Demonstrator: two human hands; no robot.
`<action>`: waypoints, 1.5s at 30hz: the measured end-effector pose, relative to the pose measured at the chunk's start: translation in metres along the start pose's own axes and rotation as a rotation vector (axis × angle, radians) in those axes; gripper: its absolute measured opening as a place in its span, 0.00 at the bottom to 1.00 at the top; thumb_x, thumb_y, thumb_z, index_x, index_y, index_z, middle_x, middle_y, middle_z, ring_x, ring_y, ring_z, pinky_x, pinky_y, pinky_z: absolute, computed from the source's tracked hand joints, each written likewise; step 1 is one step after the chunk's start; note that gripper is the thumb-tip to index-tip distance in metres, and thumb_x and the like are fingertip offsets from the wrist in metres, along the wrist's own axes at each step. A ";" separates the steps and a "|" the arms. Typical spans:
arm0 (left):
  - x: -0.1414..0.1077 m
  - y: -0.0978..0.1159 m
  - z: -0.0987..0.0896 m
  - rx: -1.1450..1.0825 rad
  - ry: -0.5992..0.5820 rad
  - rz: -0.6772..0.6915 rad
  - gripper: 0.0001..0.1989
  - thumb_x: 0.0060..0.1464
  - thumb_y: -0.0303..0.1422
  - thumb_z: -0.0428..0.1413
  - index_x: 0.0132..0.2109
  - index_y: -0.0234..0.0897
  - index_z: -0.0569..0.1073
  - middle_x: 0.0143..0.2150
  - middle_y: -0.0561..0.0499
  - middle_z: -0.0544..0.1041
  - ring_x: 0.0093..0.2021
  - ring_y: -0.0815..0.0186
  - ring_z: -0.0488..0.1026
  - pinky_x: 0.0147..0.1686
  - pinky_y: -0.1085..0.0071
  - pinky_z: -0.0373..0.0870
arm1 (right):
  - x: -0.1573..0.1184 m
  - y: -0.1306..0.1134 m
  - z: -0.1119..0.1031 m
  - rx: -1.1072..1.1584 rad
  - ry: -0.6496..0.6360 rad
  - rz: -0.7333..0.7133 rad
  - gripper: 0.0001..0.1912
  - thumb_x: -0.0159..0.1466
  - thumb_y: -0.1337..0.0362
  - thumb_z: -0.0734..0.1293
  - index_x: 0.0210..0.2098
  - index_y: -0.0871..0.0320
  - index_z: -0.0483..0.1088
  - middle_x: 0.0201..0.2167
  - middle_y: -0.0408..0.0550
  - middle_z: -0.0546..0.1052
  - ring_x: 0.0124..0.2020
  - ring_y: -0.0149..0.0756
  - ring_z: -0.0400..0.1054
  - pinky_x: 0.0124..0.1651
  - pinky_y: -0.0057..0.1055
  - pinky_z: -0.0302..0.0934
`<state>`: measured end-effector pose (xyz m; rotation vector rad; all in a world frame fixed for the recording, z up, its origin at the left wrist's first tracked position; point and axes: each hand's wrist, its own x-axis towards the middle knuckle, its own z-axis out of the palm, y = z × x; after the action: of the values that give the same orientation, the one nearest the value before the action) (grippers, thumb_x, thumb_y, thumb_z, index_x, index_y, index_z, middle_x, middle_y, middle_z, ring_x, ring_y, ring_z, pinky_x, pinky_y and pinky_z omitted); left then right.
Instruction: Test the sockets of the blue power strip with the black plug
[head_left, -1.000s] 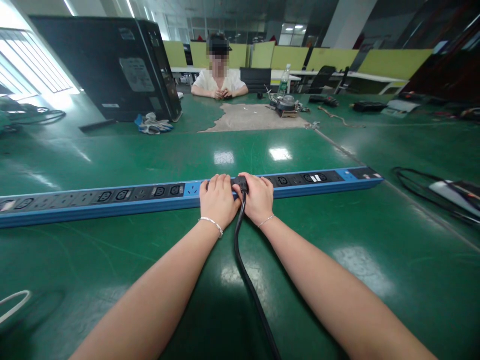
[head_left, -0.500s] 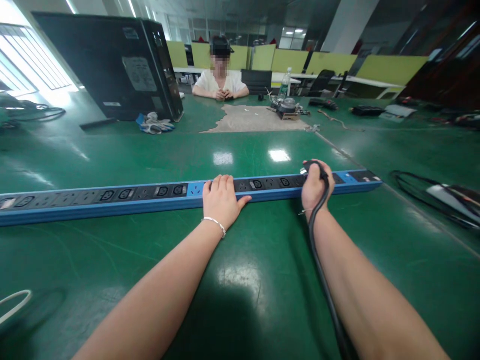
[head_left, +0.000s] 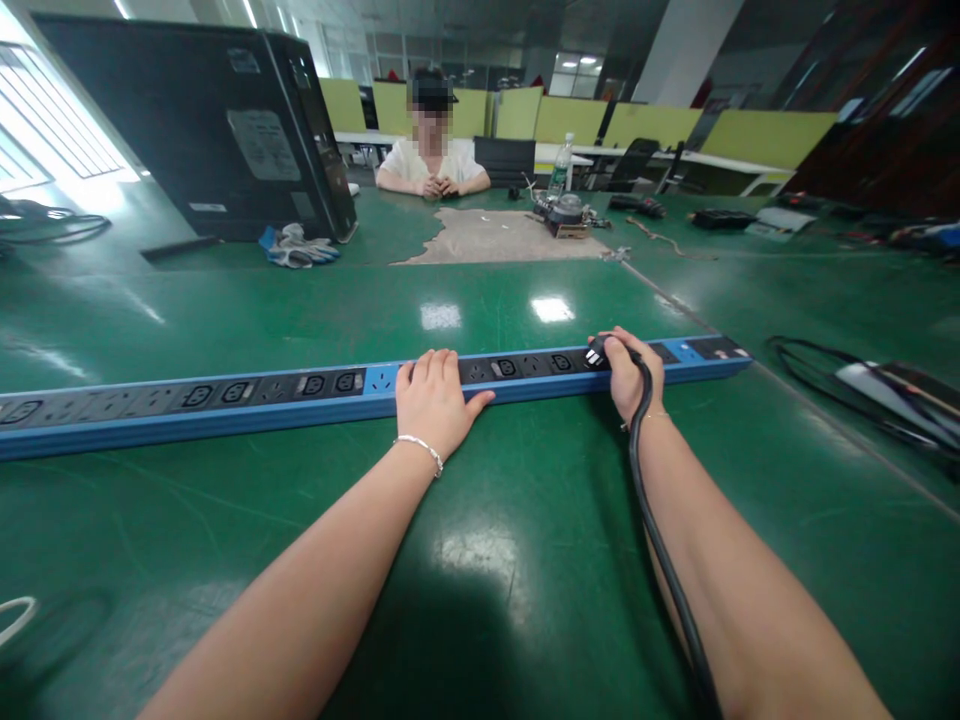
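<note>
A long blue power strip (head_left: 330, 401) with several black sockets lies across the green table. My left hand (head_left: 433, 398) lies over its middle, fingers together across the top and thumb out along the near side, holding it. In my right hand (head_left: 630, 375) is a black power plug (head_left: 595, 352), its metal prongs facing left and tilted. The plug is just above the right part of the strip, apart from the sockets as far as I can see. Its black cord (head_left: 660, 530) runs down along my right forearm.
A black computer case (head_left: 187, 130) stands at back left, with work gloves (head_left: 298, 247) beside it. Across the table sits a person (head_left: 431, 165), hands together. A plastic bottle (head_left: 560, 168) and small parts stand at the back. Coiled black cables (head_left: 817, 375) lie at right.
My right hand has turned the plug so its prongs show more clearly, and lowered it slightly toward the strip. My left hand keeps its place on the strip. The view has shifted slightly.
</note>
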<state>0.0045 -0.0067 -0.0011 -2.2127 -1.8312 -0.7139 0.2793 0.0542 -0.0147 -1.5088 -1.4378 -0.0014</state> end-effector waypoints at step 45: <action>0.000 0.000 0.001 0.013 0.023 -0.001 0.31 0.53 0.50 0.49 0.57 0.33 0.63 0.57 0.38 0.69 0.58 0.52 0.61 0.57 0.56 0.52 | -0.032 -0.026 -0.005 -0.362 -0.048 -0.016 0.21 0.62 0.51 0.58 0.50 0.50 0.70 0.47 0.50 0.75 0.57 0.44 0.60 0.60 0.52 0.46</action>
<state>0.0047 -0.0064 -0.0016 -2.1871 -1.8206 -0.7226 0.2533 0.0218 -0.0147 -1.7985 -1.5465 -0.2484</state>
